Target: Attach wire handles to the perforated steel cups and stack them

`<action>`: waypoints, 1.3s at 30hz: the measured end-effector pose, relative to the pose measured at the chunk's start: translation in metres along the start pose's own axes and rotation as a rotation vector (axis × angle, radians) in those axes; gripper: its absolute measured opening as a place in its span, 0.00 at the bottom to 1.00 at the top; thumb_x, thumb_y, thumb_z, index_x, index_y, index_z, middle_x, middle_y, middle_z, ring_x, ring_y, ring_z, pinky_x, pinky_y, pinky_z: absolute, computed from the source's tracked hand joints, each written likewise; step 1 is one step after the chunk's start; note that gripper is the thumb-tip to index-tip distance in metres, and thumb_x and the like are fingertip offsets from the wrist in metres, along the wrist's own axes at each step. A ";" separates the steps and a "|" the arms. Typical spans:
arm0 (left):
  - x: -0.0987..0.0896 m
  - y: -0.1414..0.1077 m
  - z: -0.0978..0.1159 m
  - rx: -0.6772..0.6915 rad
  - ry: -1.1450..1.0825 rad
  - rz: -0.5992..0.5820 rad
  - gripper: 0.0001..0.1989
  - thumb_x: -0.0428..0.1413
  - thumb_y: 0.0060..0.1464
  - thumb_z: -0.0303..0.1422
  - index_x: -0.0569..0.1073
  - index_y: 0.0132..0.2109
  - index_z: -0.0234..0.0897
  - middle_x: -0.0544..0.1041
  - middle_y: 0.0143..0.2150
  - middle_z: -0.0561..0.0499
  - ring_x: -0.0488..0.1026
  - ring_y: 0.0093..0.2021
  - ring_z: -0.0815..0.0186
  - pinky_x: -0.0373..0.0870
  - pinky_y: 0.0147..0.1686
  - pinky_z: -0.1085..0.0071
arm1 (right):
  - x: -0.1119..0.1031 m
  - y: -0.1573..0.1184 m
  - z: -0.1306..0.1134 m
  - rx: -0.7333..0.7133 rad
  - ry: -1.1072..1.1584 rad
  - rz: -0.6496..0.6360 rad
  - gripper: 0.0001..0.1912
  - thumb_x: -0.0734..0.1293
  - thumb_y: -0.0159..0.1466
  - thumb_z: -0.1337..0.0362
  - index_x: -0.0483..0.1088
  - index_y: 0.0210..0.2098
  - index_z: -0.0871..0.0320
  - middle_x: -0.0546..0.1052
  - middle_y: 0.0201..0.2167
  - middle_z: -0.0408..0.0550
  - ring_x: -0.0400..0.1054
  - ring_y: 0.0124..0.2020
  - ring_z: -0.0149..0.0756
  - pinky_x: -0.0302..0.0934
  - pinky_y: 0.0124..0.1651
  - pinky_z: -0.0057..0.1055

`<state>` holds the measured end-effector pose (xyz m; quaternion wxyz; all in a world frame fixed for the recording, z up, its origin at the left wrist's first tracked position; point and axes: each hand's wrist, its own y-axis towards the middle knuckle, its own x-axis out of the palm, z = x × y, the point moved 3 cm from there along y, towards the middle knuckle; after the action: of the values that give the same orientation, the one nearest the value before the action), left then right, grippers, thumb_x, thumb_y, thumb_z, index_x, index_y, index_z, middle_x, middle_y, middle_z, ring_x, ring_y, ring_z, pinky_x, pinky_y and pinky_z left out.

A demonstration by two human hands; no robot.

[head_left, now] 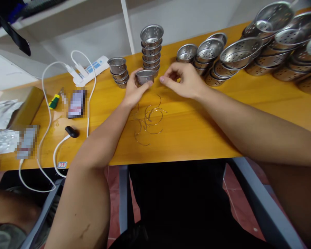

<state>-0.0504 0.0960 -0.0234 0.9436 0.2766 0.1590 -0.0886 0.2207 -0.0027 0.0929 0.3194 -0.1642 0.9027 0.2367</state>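
Observation:
A small perforated metal cup [145, 77] is in my left hand [133, 90], with the thumb across its near side and the fingers round the far left. To the right of that cup, and apart from it, my right hand [184, 80] has its fingers curled in toward the thumb. Whether something thin is pinched there is too small to make out. Several thin curved wires [153, 119] lie on the table below my hands. Just behind the held cup rises a tall stack of similar cups [151, 52], and a shorter stack [118, 72] stands left of my left hand.
More nested cups [209, 52] and larger perforated cups [272, 45] line the table's right rear. At the left are a white power strip [93, 71] with cables, a green-yellow screwdriver [54, 102], two phones [77, 103] and plastic wrapping [3, 141]. Another person's leg shows lower left.

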 end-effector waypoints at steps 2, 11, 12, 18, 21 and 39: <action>-0.007 0.003 -0.012 -0.083 -0.092 0.025 0.54 0.72 0.59 0.74 0.67 0.78 0.50 0.79 0.77 0.36 0.80 0.78 0.43 0.83 0.75 0.39 | 0.002 -0.006 -0.006 -0.078 -0.040 -0.202 0.53 0.66 0.67 0.12 0.84 0.62 0.52 0.87 0.54 0.61 0.82 0.54 0.65 0.80 0.61 0.68; -0.005 -0.001 0.002 -0.194 -0.219 -0.016 0.53 0.73 0.58 0.73 0.67 0.77 0.51 0.79 0.77 0.39 0.76 0.80 0.42 0.84 0.73 0.38 | 0.043 -0.038 -0.028 -0.400 -0.338 -0.503 0.51 0.82 0.66 0.28 0.79 0.77 0.50 0.79 0.69 0.64 0.74 0.67 0.72 0.75 0.72 0.70; -0.005 -0.003 0.010 -0.201 -0.228 -0.001 0.52 0.73 0.59 0.72 0.68 0.76 0.50 0.79 0.76 0.39 0.75 0.81 0.41 0.84 0.74 0.39 | 0.044 -0.037 -0.029 -0.416 -0.325 -0.486 0.43 0.80 0.71 0.32 0.81 0.73 0.50 0.80 0.65 0.63 0.75 0.64 0.69 0.75 0.71 0.67; -0.003 -0.011 0.047 -0.297 -0.301 0.082 0.49 0.82 0.53 0.62 0.74 0.71 0.47 0.82 0.72 0.41 0.76 0.81 0.40 0.81 0.78 0.38 | 0.055 -0.033 -0.034 -0.466 -0.294 -0.435 0.13 0.71 0.83 0.57 0.85 0.56 0.57 0.81 0.53 0.59 0.76 0.56 0.55 0.72 0.66 0.50; -0.002 -0.010 0.048 -0.291 -0.307 0.081 0.53 0.83 0.49 0.63 0.74 0.71 0.46 0.82 0.72 0.40 0.77 0.80 0.39 0.81 0.77 0.39 | 0.060 -0.033 -0.039 -0.428 -0.329 -0.434 0.11 0.67 0.83 0.65 0.84 0.52 0.58 0.81 0.51 0.59 0.76 0.55 0.54 0.71 0.63 0.47; -0.002 -0.008 0.036 -0.248 -0.319 0.073 0.53 0.83 0.50 0.63 0.73 0.72 0.46 0.81 0.73 0.39 0.77 0.80 0.39 0.82 0.77 0.40 | 0.043 -0.028 -0.027 -0.436 -0.005 -0.163 0.05 0.67 0.80 0.63 0.72 0.45 0.52 0.80 0.44 0.50 0.72 0.41 0.42 0.66 0.48 0.39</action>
<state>-0.0455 0.0698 0.0027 0.9862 0.1464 0.0073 -0.0765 0.1877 -0.0461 0.0741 0.2967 -0.3009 0.8133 0.4000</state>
